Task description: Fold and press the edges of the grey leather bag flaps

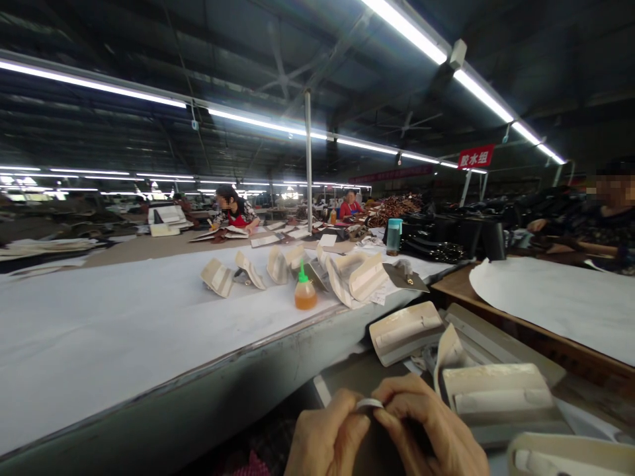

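Both my hands are at the bottom edge, fingers pinched together on a small white strip [369,402] held between them. My left hand [325,433] grips its left end and my right hand [429,426] its right end, thumbs nearly touching. Just to the right of my right hand lies a cream leather piece with a raised strap [499,396]. Another cream piece [405,330] lies beyond it, and a third [570,456] sits at the bottom right corner.
A long white-topped table [124,330] runs across the left, with an orange glue bottle [305,292], several folded cream pieces [278,268] and a teal cup [393,236]. Other people sit working at the far end and at the right edge.
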`<move>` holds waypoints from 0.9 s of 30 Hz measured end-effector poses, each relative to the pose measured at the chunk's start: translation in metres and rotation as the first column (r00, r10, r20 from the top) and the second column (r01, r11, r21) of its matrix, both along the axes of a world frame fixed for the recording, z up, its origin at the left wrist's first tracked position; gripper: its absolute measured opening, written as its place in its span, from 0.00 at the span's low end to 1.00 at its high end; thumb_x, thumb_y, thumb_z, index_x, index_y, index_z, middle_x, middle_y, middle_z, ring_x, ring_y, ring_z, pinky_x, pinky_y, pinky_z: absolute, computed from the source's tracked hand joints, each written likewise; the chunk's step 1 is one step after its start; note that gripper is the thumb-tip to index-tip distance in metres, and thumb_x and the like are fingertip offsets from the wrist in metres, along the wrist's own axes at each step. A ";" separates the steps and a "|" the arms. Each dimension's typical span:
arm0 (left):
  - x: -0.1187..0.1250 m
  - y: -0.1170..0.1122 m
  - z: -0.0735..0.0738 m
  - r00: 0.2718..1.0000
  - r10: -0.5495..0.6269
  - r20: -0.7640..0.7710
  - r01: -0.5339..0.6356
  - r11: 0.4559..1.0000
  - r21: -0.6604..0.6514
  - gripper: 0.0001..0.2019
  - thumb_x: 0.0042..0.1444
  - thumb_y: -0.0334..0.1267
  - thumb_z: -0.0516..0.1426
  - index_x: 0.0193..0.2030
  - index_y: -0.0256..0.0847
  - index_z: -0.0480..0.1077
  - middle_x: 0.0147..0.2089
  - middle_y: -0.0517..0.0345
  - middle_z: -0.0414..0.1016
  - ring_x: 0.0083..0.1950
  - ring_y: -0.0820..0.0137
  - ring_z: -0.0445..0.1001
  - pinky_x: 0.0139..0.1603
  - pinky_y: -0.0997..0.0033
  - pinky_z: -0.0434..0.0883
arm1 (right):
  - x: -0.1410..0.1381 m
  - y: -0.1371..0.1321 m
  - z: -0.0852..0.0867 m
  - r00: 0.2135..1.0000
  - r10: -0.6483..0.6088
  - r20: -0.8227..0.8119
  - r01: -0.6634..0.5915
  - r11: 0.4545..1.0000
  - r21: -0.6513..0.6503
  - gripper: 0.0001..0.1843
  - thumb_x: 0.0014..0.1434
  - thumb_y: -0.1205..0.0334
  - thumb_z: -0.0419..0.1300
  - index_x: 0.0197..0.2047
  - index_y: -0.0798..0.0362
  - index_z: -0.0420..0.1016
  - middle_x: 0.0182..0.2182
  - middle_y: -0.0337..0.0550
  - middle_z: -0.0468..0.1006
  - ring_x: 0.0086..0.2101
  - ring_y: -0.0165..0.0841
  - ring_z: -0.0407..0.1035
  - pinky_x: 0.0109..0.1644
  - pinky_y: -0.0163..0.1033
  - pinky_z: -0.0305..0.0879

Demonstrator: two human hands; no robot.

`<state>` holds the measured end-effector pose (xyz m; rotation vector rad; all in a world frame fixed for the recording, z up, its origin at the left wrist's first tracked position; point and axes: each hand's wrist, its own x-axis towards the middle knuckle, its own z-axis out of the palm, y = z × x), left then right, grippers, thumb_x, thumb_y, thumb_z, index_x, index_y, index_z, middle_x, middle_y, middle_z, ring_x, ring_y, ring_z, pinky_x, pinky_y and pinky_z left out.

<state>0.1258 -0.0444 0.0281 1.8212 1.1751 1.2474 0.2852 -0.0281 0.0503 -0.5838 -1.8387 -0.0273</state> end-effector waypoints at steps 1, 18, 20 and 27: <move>-0.001 0.000 0.000 1.000 -0.009 -0.014 0.009 1.000 -0.009 0.22 0.67 0.54 0.47 0.36 0.39 0.72 0.24 0.66 0.54 0.25 0.76 0.52 0.26 0.73 0.50 | 0.000 -0.001 0.000 1.000 -0.007 -0.003 0.007 1.000 -0.030 0.08 0.74 0.61 0.54 0.39 0.50 0.65 0.33 0.36 0.75 0.29 0.24 0.72 0.38 0.25 0.68; 0.001 0.002 0.001 0.989 0.129 -0.066 -0.111 0.967 0.230 0.12 0.69 0.41 0.47 0.34 0.45 0.65 0.23 0.69 0.52 0.21 0.74 0.55 0.26 0.72 0.52 | 0.017 0.009 0.006 0.941 0.118 -0.318 -0.286 0.780 -0.557 0.19 0.72 0.50 0.54 0.34 0.50 0.77 0.39 0.43 0.81 0.34 0.32 0.76 0.40 0.31 0.74; 0.000 0.003 0.000 0.983 0.162 -0.084 -0.136 0.957 0.256 0.12 0.69 0.41 0.47 0.35 0.45 0.65 0.23 0.70 0.51 0.21 0.75 0.55 0.25 0.72 0.52 | 0.023 0.013 0.005 0.897 0.126 -0.423 -0.345 0.798 -0.494 0.14 0.74 0.53 0.52 0.43 0.46 0.77 0.46 0.44 0.81 0.33 0.33 0.78 0.37 0.32 0.76; 0.000 0.005 -0.004 0.986 0.150 -0.065 -0.126 0.950 0.284 0.12 0.69 0.39 0.47 0.34 0.44 0.65 0.22 0.69 0.53 0.20 0.76 0.55 0.25 0.72 0.53 | 0.020 0.011 0.012 0.988 0.094 0.122 -0.060 0.966 -0.250 0.08 0.72 0.62 0.56 0.51 0.45 0.74 0.36 0.38 0.76 0.36 0.29 0.75 0.42 0.28 0.71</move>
